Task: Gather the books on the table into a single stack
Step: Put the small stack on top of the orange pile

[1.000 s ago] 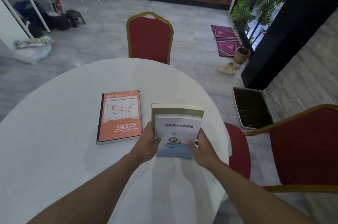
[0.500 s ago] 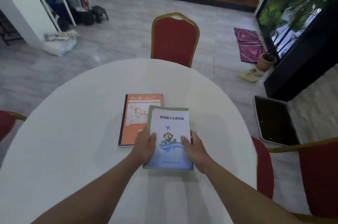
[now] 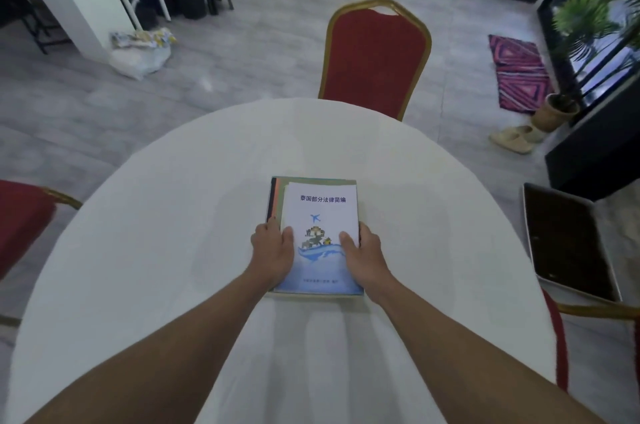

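Note:
A white booklet [image 3: 323, 208] with blue characters and a wave drawing lies on top of a pile in the middle of the round white table [image 3: 156, 250]. Under it shows the edge of a green-covered book [image 3: 282, 186], and below that a thin strip of the orange book [image 3: 274, 196] at the pile's left side. My left hand [image 3: 272, 252] grips the pile's left edge with the thumb on the booklet. My right hand [image 3: 362, 255] grips the right edge the same way.
A red chair with a gold frame [image 3: 375, 56] stands at the table's far side. Another red chair [image 3: 20, 219] is at the left and one [image 3: 557, 337] at the right. A dark tray [image 3: 568, 243] lies on the floor to the right.
Both hands carried the booklet and green book leftward and set them onto the orange book, which now shows only as a strip. The camera view shifted to the left.

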`<state>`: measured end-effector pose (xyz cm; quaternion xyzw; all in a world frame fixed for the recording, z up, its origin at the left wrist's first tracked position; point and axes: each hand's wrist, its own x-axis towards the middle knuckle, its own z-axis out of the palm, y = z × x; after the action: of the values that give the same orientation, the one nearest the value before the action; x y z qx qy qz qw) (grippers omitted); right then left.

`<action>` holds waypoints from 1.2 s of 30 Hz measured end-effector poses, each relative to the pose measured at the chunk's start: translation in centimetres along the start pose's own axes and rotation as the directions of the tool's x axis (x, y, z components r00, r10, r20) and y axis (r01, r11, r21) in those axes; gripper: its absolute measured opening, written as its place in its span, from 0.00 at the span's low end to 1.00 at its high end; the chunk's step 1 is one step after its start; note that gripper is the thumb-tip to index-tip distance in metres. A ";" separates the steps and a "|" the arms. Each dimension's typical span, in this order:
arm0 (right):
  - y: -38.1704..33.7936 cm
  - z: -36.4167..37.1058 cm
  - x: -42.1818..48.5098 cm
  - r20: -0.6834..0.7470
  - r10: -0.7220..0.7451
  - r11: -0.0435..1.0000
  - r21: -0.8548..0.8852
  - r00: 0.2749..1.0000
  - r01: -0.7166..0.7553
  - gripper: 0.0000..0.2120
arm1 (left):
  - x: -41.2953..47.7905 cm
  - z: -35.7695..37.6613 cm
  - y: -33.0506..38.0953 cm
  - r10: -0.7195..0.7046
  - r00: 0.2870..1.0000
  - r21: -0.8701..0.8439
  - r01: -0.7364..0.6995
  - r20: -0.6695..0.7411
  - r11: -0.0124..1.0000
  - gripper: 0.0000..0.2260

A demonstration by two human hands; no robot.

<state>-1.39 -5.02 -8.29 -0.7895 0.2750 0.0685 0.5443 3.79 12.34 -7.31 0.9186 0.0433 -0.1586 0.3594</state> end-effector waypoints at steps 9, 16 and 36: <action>-1.1 1.7 1.2 -0.033 0.071 0.978 -0.192 0.997 -0.076 0.19 | 1.7 0.2 -1.1 -0.047 0.999 0.056 0.046 0.008 0.997 0.17; -0.7 2.8 0.7 -0.044 0.051 0.991 -0.122 0.998 -0.056 0.21 | 2.0 0.7 -2.3 -0.032 0.998 -0.133 0.038 0.046 0.990 0.14; 0.2 3.4 0.9 -0.069 0.045 0.999 -0.005 0.997 -0.046 0.22 | 1.8 1.3 -4.1 0.077 0.995 -0.337 -0.050 0.068 0.940 0.25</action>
<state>-0.05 -2.33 -10.21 -0.7868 0.3113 0.0546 0.5302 4.37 14.46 -11.45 0.8379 0.0254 -0.1739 0.5168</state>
